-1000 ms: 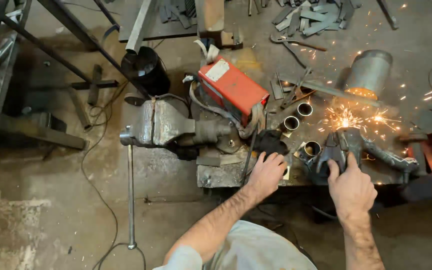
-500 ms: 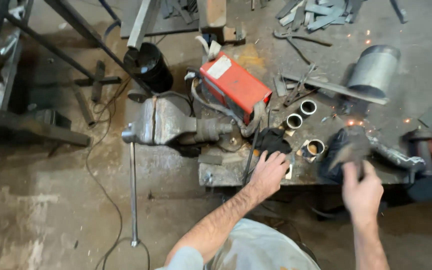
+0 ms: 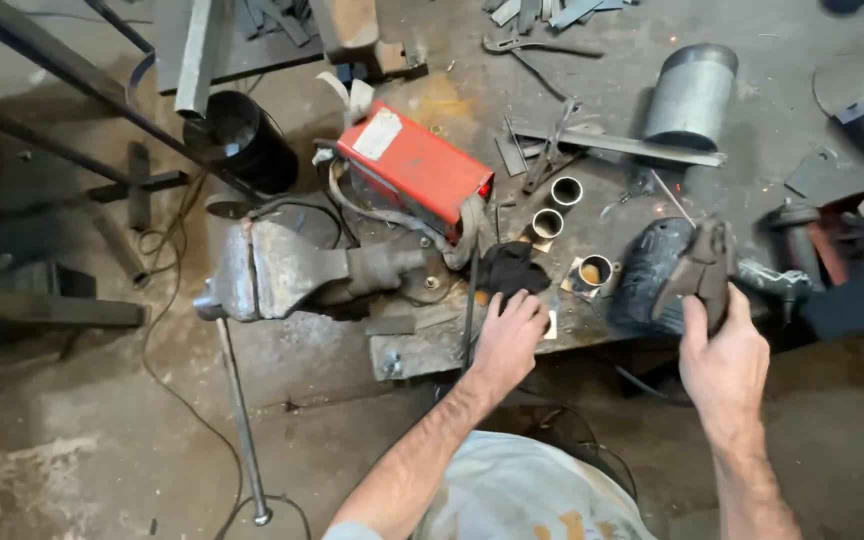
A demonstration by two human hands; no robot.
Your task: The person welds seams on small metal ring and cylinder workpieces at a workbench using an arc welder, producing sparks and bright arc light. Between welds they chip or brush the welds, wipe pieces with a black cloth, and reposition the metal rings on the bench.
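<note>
Far left: I see dark steel bars and a frame (image 3: 47,160) crossing the dusty concrete floor (image 3: 82,440), with a black round bucket (image 3: 242,140) standing just behind the bench's left end.
Vise: a heavy grey bench vise (image 3: 297,268) sits at the left end of the worn metal workbench (image 3: 432,345); its long thin handle rod (image 3: 242,420) hangs down toward the floor.
Welder: a red box-shaped welding unit (image 3: 417,170) lies tilted behind the vise, a grey cable looping off its near side.
Left hand: my left hand (image 3: 507,335) lies flat, fingers spread and open, palm down on the bench edge, fingertips touching a black crumpled cloth (image 3: 512,265). It grips nothing.
Tube pieces: three short steel tube sections (image 3: 550,222) stand on end in a loose diagonal row between the cloth and the grinder, the nearest one showing an orange glow inside.
Grinder: the dark grey angle grinder (image 3: 677,272) rests near the bench's right front; its long axis runs roughly from lower left to upper right, its round guarded head toward the tubes.
Right hand: my right hand (image 3: 722,355) is curled on the grinder's near side, thumb and fingers closed on its body.
Behind: a grey sheet-metal cylinder (image 3: 690,95) lies on its side beyond a flat steel strip (image 3: 622,145).
</note>
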